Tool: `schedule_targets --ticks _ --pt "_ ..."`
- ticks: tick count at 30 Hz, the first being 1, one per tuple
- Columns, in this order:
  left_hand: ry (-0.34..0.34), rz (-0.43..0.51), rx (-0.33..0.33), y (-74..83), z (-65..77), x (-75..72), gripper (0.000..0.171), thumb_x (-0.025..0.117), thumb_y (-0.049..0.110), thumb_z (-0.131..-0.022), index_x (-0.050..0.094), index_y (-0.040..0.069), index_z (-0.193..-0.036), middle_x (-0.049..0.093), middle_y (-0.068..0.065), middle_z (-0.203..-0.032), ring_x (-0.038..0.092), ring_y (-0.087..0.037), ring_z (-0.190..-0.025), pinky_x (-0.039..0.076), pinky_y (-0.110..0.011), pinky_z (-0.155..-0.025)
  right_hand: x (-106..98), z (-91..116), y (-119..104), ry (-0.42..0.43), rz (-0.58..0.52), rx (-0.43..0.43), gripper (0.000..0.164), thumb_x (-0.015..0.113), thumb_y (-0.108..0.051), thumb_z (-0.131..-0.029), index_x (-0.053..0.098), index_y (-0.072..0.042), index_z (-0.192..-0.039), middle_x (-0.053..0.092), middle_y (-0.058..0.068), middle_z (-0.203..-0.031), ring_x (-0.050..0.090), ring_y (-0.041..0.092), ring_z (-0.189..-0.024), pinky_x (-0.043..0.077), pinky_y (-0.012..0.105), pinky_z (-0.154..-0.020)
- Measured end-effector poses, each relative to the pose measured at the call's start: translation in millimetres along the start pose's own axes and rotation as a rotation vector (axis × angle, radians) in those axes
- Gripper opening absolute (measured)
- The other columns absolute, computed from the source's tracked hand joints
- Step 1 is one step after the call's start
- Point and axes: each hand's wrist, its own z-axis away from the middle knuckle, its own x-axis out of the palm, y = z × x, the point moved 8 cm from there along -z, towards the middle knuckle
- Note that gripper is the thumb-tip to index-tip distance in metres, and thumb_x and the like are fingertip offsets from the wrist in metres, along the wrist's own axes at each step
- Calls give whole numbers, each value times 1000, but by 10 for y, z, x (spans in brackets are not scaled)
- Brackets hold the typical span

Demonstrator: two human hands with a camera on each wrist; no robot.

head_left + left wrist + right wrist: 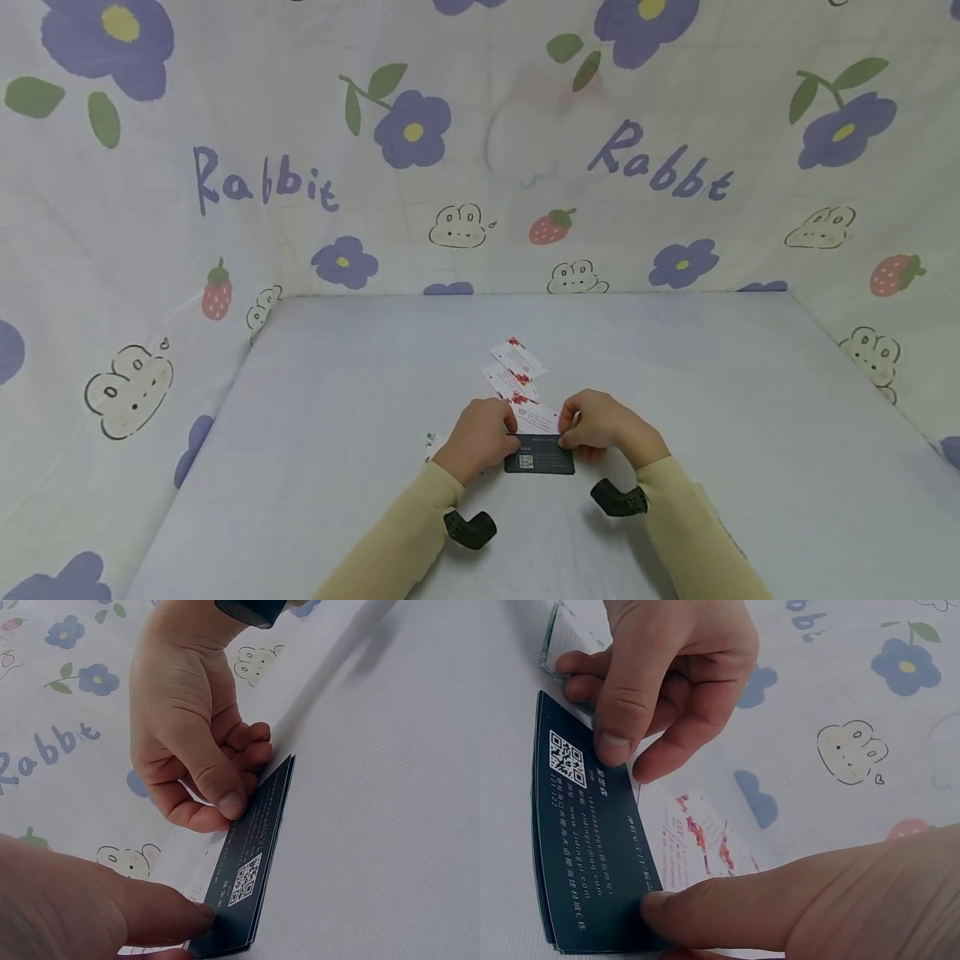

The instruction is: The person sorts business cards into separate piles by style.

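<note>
Left-hand grip (pixel 478 437) and right-hand grip (pixel 607 425) pinching dark cards (pixel 546 460) near opposite ends; likely light, stiff, slippery; hold by edges.

dark card (pixel 551 460): print too small, head view | leaf-print card (pixel 431 444): partly behind left grip (pixel 477 434)

With our left hand (pixel 480 435) and right hand (pixel 609 425) we pinch a dark QR-code business card (pixel 547 460) near its far corners. Just beyond it, three white business cards (pixel 519 358) with red motifs lie close together on the pale tabletop (pixel 360 375). A green-patterned white piece (pixel 431 445), mostly hidden, shows beside our left hand. Behind hangs a rabbit-and-flower print curtain (pixel 510 179).
</note>
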Motion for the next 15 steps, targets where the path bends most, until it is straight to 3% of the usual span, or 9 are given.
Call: schedule_targets --ticks 8,11,15 --pt "7 49 34 5 17 -73 12 75 14 -88 75 5 -95 72 -4 -90 55 -13 -76 46 -23 -64 -49 15 18 -8 -5 -12 13 75 -15 -89 65 -8 -89 60 2 -71 57 15 -55 50 27 -52" --pt "16 156 11 -39 17 -190 14 72 18 -92 75 6 -100 70 -4 -87 58 -11 -66 46 -22 -59 -131 34 34 13 -33 -1 17 72 -23 -93 65 -8 -96 61 3 -74 58 16 -57 52 27 -54" --pt "75 374 -75 -225 -24 -444 19 69 21 -96 71 8 -110 70 -13 -86 61 -12 -55 50 -23 -53 -329 73 57 84 -124 2 26 67 -28 -97 64 -5 -108 63 8 -77 59 17 -60 55 28 -57"
